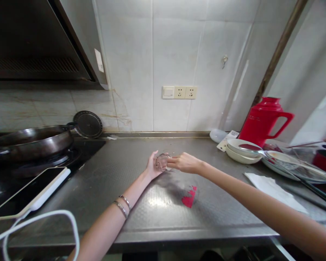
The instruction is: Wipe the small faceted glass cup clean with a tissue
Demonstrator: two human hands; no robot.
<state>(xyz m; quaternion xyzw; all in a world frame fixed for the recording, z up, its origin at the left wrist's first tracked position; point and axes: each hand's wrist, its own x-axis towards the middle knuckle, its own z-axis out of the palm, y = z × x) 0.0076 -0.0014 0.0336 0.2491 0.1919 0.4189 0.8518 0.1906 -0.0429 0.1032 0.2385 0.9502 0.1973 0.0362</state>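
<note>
Pale wall tiles (176, 54) backed a metal counter (141, 217). At left, a steel pan (49, 143) sat on the cooktop (93, 146); mid-counter, the left hand (153, 167) gripped a clear glass (161, 162), and the right hand (183, 163) had its fingertips against it, any pinch impossible to tell; rightward stood a red thermos (262, 121).

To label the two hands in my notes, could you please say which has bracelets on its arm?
The left hand, cupped around the clear vessel: two bracelets circle its forearm, while the right hand has a bare arm.
</note>
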